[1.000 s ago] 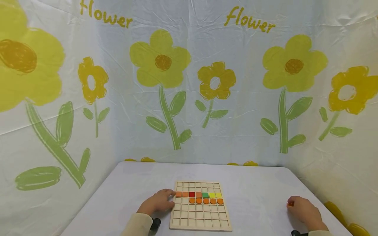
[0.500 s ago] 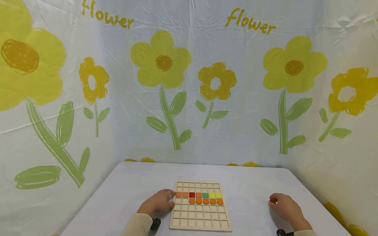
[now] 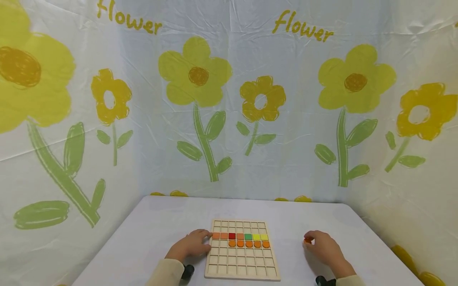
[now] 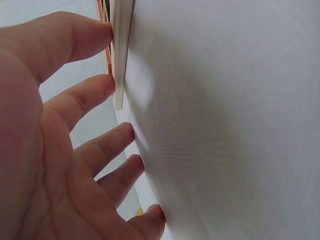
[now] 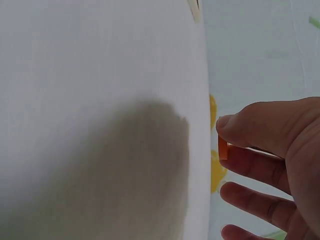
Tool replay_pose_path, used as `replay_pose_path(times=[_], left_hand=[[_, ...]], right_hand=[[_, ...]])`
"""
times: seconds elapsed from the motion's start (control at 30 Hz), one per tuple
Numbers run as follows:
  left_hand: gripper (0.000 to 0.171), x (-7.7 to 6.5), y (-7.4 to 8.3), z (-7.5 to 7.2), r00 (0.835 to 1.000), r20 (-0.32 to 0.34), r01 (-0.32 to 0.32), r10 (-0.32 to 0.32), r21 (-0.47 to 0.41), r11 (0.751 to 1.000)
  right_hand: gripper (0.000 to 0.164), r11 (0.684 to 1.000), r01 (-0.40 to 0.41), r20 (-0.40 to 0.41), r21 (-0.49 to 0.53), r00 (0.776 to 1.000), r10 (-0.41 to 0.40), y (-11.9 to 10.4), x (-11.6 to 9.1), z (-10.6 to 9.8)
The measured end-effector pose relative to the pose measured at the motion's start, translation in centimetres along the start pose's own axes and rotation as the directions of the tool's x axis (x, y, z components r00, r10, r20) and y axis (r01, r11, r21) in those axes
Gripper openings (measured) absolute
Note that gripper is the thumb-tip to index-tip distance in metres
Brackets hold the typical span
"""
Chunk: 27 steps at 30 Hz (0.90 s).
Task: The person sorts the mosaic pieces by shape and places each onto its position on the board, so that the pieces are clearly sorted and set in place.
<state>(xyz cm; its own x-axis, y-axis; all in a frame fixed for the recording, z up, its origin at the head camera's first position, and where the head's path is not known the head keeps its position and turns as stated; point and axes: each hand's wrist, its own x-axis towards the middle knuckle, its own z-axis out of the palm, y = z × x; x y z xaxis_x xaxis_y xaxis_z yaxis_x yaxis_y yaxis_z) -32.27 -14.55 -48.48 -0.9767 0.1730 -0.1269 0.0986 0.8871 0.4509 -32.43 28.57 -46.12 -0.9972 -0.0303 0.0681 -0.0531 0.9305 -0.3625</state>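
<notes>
A wooden grid board (image 3: pixel 242 271) lies on the table. One of its rows holds square tiles in orange, red, green and yellow, and the row below it holds several orange round pieces (image 3: pixel 249 244). My left hand (image 3: pixel 192 243) rests at the board's left side. In the left wrist view, thumb and index fingertip touch the board's edge (image 4: pixel 120 55), while the other fingers spread against the tabletop. To the right of the board, my right hand (image 3: pixel 325 247) pinches a small orange piece (image 5: pixel 223 148) between thumb and index finger, above the table; its full outline is partly hidden.
The white table (image 3: pixel 171 214) has rounded far corners. Behind it and at both sides hangs a white cloth (image 3: pixel 293 167) printed with yellow flowers. A dark wrist device (image 3: pixel 188 271) is strapped on each arm.
My right hand has moved left across the table toward the board, carrying the orange piece. My left hand and the board have stayed in place.
</notes>
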Motion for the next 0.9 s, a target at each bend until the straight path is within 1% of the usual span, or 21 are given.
replay_pose_path(times=[0.13, 0.4, 0.63, 0.9], left_hand=[[0.048, -0.1, 0.1, 0.0, 1.000, 0.006, 0.009, -0.009, -0.013, 1.000], [0.047, -0.2, 0.0, 0.0, 1.000, -0.009, -0.002, 0.002, -0.011, 1.000], [0.047, -0.3, 0.0, 0.1, 1.000, -0.010, -0.014, 0.014, -0.010, 1.000], [0.048, -0.3, 0.0, 0.0, 1.000, -0.017, -0.020, 0.020, -0.008, 1.000]], right_hand=[[0.018, 1.000, 0.024, -0.011, 0.006, 1.000, -0.024, -1.4, 0.0, 0.7], [0.017, 0.999, 0.047, -0.020, 0.008, 0.999, -0.047, -4.1, 0.3, 1.8], [0.016, 0.992, 0.125, -0.047, 0.014, 0.991, -0.124, -6.5, 0.4, 2.3], [0.017, 0.981, 0.193, -0.047, 0.022, 0.980, -0.192, -9.1, 0.4, 2.9]])
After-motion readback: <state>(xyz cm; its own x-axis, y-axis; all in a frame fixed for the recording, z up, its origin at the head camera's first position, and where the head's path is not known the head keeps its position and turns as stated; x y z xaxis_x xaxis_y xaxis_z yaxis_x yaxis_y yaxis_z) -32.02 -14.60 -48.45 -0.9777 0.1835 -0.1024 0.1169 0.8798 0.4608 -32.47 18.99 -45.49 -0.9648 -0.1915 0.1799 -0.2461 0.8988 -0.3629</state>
